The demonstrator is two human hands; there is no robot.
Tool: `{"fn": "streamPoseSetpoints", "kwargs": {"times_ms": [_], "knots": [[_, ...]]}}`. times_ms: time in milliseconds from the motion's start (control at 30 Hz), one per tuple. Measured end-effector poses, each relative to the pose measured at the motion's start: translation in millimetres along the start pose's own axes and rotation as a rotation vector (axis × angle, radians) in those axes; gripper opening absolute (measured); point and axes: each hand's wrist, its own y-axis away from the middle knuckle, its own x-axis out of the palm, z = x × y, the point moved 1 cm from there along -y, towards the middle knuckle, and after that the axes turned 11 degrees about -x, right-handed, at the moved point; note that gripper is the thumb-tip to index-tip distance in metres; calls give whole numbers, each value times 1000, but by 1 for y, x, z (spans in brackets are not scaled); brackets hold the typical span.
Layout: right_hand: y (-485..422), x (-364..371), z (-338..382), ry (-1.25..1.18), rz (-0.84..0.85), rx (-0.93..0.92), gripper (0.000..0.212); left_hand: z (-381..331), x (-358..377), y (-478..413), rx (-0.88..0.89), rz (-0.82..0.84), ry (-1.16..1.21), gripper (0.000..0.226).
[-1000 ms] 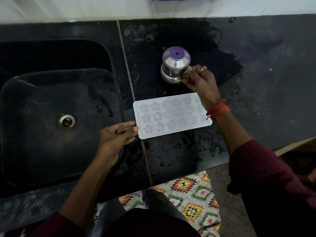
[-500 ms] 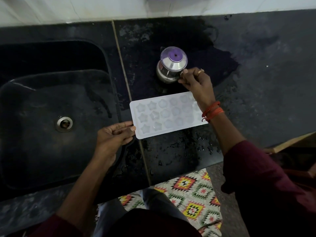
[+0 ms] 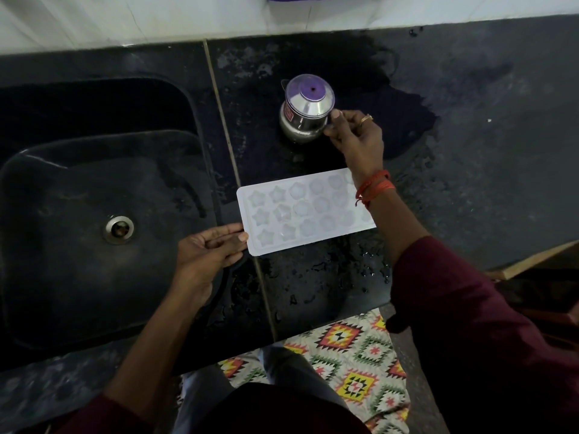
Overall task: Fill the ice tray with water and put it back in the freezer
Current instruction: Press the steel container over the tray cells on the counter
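Note:
A white ice tray [image 3: 300, 211] with star and round moulds lies flat on the black counter [image 3: 470, 136], just right of the sink. My left hand [image 3: 210, 249] holds its near left corner, thumb on top. Beyond the tray stands a steel jug [image 3: 305, 111] with a purple lid. My right hand [image 3: 354, 133] grips the jug's right side, at what looks like its handle. My right wrist, with red threads, crosses over the tray's right end and hides it.
A black sink [image 3: 78, 214] with a metal drain [image 3: 119, 228] fills the left. Water drops and wet patches lie on the counter around the tray. White tiles [image 3: 156, 17] run along the back. A patterned mat [image 3: 354, 355] covers the floor below.
The hands, tray and jug keep their places relative to each other. Only the view has shifted slightly.

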Motion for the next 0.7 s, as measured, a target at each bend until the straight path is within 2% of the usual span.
{"fn": "streamPoseSetpoints", "kwargs": {"times_ms": [267, 367, 467, 500, 600, 700], "knots": [[-15, 10, 3, 19, -40, 44, 16, -1, 0, -1, -2, 17, -7, 36], [-15, 9, 5, -7, -33, 56, 17, 0, -1, -2, -3, 14, 2, 29], [-10, 0, 6, -22, -27, 61, 34, 0, -1, -2, -6, 5, -3, 19], [-7, -5, 6, -5, -33, 48, 34, 0, 0, -2, -7, 3, -4, 19], [4, -26, 5, 137, -54, -8, 17, -2, 1, -1, -7, -4, -12, 15], [15, -51, 1, 363, -61, -18, 16, -4, 2, 0, -9, -6, -25, 13]]}}
